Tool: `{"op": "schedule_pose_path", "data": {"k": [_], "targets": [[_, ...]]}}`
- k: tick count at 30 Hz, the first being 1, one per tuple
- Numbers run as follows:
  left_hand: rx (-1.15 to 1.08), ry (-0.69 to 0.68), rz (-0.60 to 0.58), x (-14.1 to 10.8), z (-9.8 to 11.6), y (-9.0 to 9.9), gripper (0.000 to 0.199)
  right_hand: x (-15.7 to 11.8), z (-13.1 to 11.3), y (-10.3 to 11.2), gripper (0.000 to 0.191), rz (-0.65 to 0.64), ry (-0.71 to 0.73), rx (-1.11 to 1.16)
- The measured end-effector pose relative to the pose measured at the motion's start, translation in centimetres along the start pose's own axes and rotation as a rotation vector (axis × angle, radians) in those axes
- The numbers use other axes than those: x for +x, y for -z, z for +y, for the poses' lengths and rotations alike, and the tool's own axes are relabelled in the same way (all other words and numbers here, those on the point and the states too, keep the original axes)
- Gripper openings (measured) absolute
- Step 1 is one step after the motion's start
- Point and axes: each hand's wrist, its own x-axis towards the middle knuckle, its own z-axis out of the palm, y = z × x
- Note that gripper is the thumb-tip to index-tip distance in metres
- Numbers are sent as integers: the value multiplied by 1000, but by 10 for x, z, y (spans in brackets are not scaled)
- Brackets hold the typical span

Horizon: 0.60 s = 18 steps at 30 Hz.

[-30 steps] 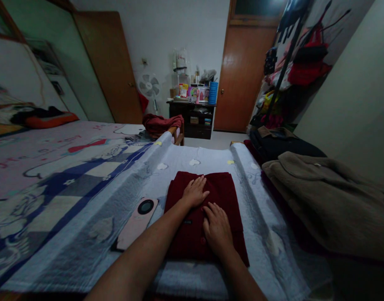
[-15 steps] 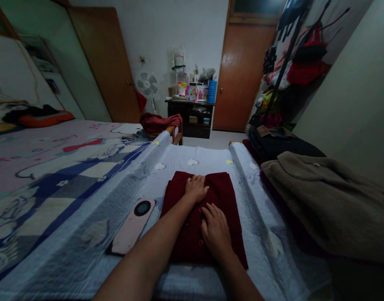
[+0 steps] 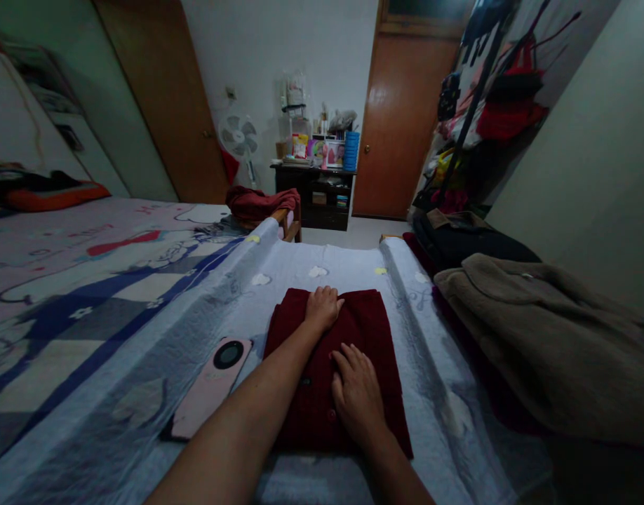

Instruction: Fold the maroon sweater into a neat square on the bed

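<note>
A dark red buttoned garment (image 3: 295, 414), folded into a neat rectangle, lies flat on the pale blue bedspread (image 3: 280, 477). Resting on its far edge is my left hand (image 3: 323, 307), fingers laid over the cloth and slightly bent. My right hand (image 3: 358, 393) lies closer to me on the garment's right half, its fingers spread and pointing away. One button shows just left of the right hand. A pink phone (image 3: 211, 389) with a round black camera ring lies left of the garment, partly covered by my left forearm.
A brown fleece coat (image 3: 543, 337) and dark clothes (image 3: 474, 238) are piled on the right. Another bed with a patterned cover (image 3: 90, 266) adjoins on the left. Beyond the foot stand a red cloth heap (image 3: 259, 205), a fan (image 3: 238, 137) and a black cabinet (image 3: 311, 196).
My left hand has slid slightly farther toward the garment's far edge. My right hand stays in nearly the same place on it. The whole view has shifted a little.
</note>
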Motion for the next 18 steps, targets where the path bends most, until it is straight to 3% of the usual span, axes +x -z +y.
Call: {"op": "schedule_pose_path", "data": {"k": [5, 11, 14, 18], "targets": [[-149, 46, 1, -4, -3, 3, 25, 0, -1, 2, 45, 4, -3, -10], [-217, 46, -84, -16, -2, 16, 26, -1, -1, 0, 45, 27, -2, -10], [-246, -1, -168, -41, 2, 29, 32, -1, 1, -3, 45, 44, -6, -21], [-237, -80, -295, -92, 9, 40, 42, -1, 4, -6, 45, 65, 26, -41]]}}
